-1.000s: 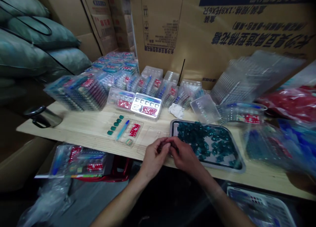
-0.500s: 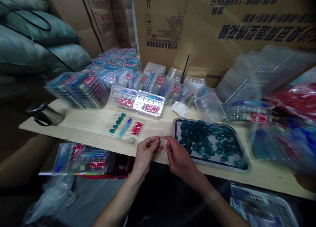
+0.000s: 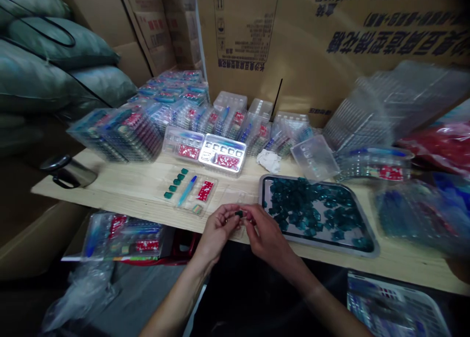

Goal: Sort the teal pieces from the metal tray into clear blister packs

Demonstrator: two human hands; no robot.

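A small dark green piece (image 3: 239,213) shows between the fingertips of both hands, over the front of the table. My left hand (image 3: 219,229) pinches it from the left, thumb on the near side. From the right, the closed fingertips of my right hand (image 3: 265,232) meet it. Just behind the hands lies a clear plastic tray (image 3: 233,196), partly covered by them. To the left, another clear tray (image 3: 209,206) holds a blue pen (image 3: 187,190), a red patterned piece (image 3: 204,190) and several green pieces (image 3: 172,188) in a row.
Right of my hands, a shallow tray (image 3: 372,241) carries many loose green pieces. Filled clear cases (image 3: 222,153) and stacked packs (image 3: 128,131) line the back, with crumpled white tissue (image 3: 269,161) before them. A metal mug (image 3: 69,170) stands left; a large carton (image 3: 293,48) rises behind.
The dark green piece has come into sight between my fingertips. My hands have drawn closer together, and the view has shifted slightly.
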